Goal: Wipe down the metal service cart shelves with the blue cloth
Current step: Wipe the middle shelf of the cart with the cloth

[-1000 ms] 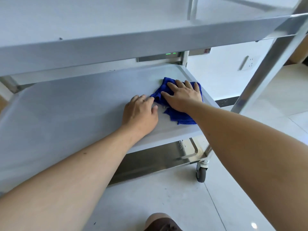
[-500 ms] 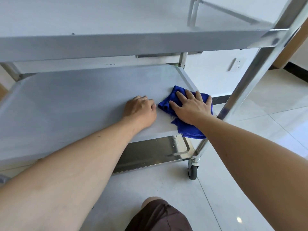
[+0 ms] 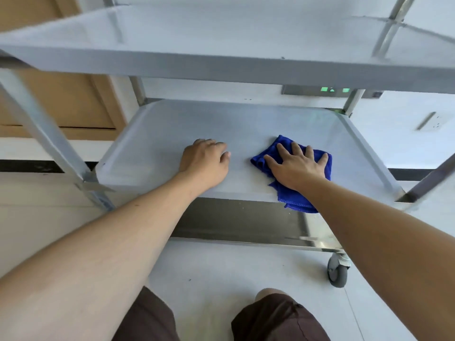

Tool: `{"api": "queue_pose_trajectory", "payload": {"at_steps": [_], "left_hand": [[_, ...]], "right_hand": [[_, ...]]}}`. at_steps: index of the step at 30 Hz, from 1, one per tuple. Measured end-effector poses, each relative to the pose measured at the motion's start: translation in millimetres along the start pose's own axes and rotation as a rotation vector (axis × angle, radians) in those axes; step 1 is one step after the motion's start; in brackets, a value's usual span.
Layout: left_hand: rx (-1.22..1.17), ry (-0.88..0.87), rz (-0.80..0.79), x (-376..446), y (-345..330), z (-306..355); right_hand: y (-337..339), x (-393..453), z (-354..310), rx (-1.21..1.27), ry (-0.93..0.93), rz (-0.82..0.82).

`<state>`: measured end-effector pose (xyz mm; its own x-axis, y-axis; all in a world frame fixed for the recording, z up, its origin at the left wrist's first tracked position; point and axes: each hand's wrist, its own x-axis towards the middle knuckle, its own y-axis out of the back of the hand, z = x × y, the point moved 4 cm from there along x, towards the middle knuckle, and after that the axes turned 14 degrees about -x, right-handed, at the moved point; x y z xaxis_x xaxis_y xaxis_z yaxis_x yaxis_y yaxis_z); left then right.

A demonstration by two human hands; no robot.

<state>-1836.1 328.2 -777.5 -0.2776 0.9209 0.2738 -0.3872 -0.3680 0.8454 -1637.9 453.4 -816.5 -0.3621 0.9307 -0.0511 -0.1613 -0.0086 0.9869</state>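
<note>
My right hand lay flat on the cloth, fingers straight and spread, pressing it down on the middle shelf rather than gripping it. My left hand rested bare on that shelf, left of the cloth and apart from it, fingers curled under against the metal and holding nothing; I judged it was steadying the cart.

The cloth looked soft, light and limp, a fuzzy blue rag bunched under my palm. It would fold and drag easily, so I judged a flat palm on its middle was the best hold for wiping, with a pinch at a loose corner only for lifting it. On smooth metal it should slide with little effort and could slip out from under a light touch.

The cloth sat on the right half of the shelf, near its front edge, with one corner hanging over that edge below my wrist. Its far part showed past my fingertips.

Above the shelf ran the top shelf, and below it the bottom shelf, shinier and darker. A caster stood under the shelf's right front corner on the pale floor. My knees showed nearest me.
</note>
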Motion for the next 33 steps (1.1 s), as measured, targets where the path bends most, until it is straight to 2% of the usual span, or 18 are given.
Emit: {"api": "queue_pose_trajectory", "payload": {"at_steps": [7, 11, 14, 17, 21, 26, 33], "left_hand": [[-0.006, 0.065, 0.254, -73, 74, -104], [-0.018, 0.107, 0.363, -112, 96, -136], [-0.008, 0.161, 0.392, -135, 105, -154], [0.01, 0.234, 0.345, -149, 107, -171], [0.09, 0.209, 0.339, -148, 106, -173], [0.075, 0.25, 0.493, -145, 103, -168], [0.166, 0.291, 0.525, -142, 90, -157]], "right_hand": [[25, -1, -147, -0.011, 0.207, 0.029], [36, -12, -226, -0.008, 0.337, 0.042], [44, -23, -272, -0.009, 0.412, 0.061], [50, -37, -307, -0.017, 0.488, 0.091], [50, -58, -322, -0.031, 0.603, 0.164], [48, -71, -303, -0.058, 0.739, 0.26], [31, -93, -272, -0.116, 0.715, 0.46]]}}
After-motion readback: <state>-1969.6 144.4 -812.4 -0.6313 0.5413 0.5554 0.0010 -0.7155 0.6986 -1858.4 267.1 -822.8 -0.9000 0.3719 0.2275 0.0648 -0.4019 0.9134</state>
